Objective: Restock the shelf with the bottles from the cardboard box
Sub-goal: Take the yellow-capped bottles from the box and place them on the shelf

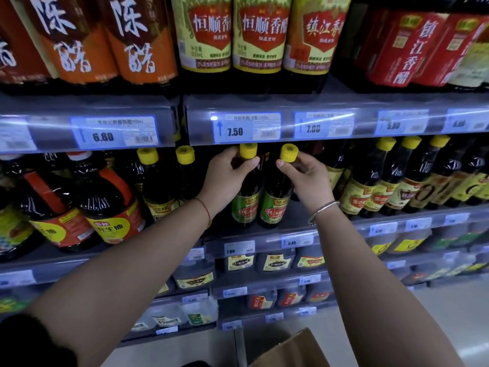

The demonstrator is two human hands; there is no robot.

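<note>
Head view: our left hand [225, 178] and right hand [304, 178] each gripped a bottle neck at the shelf [267, 242].
We judged that the left bottle [244, 207] or right bottle [272, 207], held only high up, could slip, tip into neighbours, or catch the price rail [285, 128]. We could not tell whether their bases were resting on the shelf. The cardboard box [291, 348] was cut off, its contents hidden.

The two bottles [246, 192] are dark and glossy, glass or hard plastic (the blur will not settle which). Their yellow caps [248, 150] look like matt plastic, and their labels [244, 210] have a slight sheen. The shelf rail [365, 123] is clear, glossy plastic over paper price tags [246, 128]. One wrist wears a polished metal bangle [324, 210], the other a thin red cord [205, 207]. The box [293, 348] is matt brown cardboard.
</note>
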